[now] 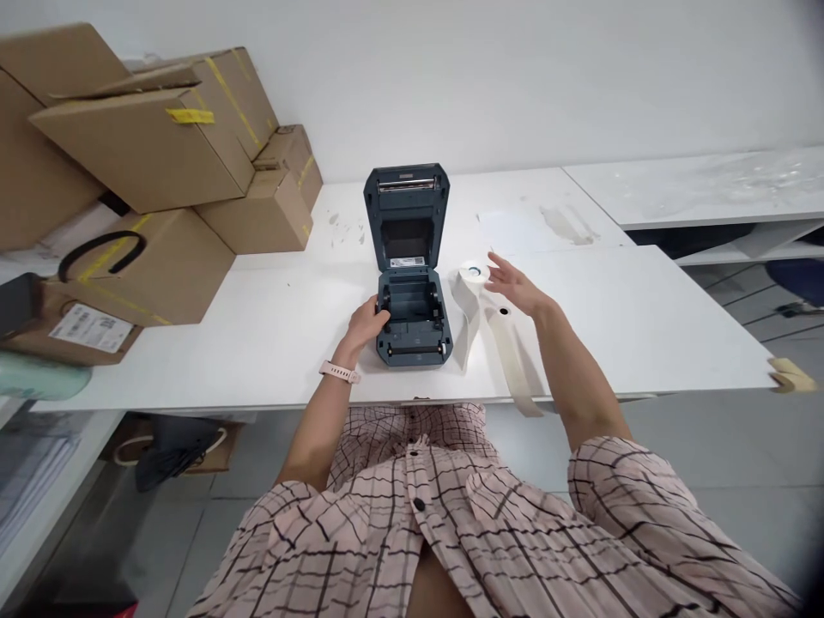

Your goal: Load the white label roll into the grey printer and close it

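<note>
A dark blue-grey label printer (414,345) stands on the white table with its lid (407,215) raised, and its roll bay looks bare. My left hand (368,324) grips the printer's left edge, the thumb over the rim and the fingers along the outer side. Just right of the printer are a white label roll (473,273) with its strip hanging loose and a second roll (504,312) with a dark core, whose pale strip runs over the table's front edge. My right hand (513,283) hovers beside these rolls, fingers stretched out and holding nothing.
Cardboard boxes (154,146) are stacked at the left, with a black headband (103,249) on one. A mint-green cylinder (45,376) lies at the near left. Tape (790,375) covers the table's right corner. Another white table (708,189) adjoins at the right.
</note>
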A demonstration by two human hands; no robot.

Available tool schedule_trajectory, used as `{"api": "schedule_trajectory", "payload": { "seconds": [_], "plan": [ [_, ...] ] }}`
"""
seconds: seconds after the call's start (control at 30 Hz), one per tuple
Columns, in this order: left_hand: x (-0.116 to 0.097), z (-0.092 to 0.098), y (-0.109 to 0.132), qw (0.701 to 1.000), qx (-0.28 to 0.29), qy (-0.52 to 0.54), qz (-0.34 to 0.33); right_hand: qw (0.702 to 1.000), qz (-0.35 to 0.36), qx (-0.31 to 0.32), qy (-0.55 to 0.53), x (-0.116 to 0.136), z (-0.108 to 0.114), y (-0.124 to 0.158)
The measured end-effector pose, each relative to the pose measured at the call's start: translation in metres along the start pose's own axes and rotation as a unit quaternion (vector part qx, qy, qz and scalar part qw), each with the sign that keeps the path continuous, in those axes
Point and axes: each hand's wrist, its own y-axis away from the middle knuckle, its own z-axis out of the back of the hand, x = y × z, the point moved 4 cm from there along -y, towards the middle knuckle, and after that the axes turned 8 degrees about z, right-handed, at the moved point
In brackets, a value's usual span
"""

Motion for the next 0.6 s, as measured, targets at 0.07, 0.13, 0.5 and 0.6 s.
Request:
{"api": "schedule_trajectory", "payload": {
  "seconds": [0.07, 0.13, 0.5, 0.6],
  "plan": [
    [0.000, 0.000, 0.000, 1.000, -0.002, -0.005, -0.003, 0.999, -0.004, 0.001, -0.039, 0.001, 0.012, 0.026],
    [0.000, -0.001, 0.000, 1.000, -0.003, -0.014, -0.001, 0.999, -0.027, 0.024, -0.034, 0.001, 0.013, 0.051],
    [0.004, -0.006, 0.001, 1.000, -0.023, 0.019, -0.002, 0.983, 0.095, 0.132, -0.081, 0.102, -0.061, 0.085],
    [0.006, -0.008, -0.002, 0.999, -0.022, 0.043, -0.008, 0.958, 0.147, 0.231, 0.082, 0.143, -0.102, 0.048]
  ]
}}
